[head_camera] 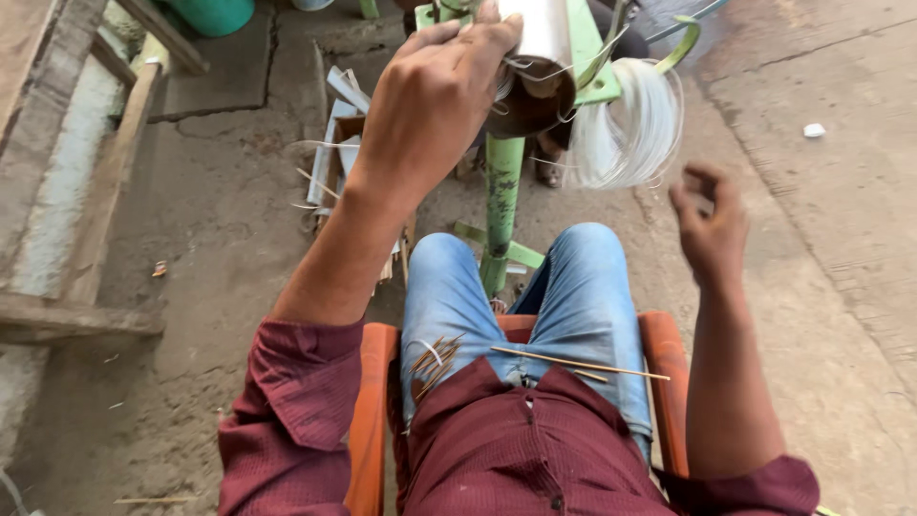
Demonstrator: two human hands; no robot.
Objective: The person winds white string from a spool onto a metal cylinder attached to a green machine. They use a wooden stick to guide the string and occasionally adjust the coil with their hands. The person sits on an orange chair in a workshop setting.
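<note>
— Top centre of frame: which hand has the white roll (544,38)?
— Left hand (435,91), fingers curled on it. Right hand (712,225) hangs loosely cupped, empty, lower right, beside the white fibre bundle (626,134).

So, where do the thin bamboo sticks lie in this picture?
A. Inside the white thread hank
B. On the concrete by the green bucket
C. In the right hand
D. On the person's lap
D: the thin bamboo sticks rest across the person's jeans, while the right hand is empty.

Chipped green-painted metal stand (502,191), glossy white fibre bundle (626,129), rough concrete floor (229,210)
</note>
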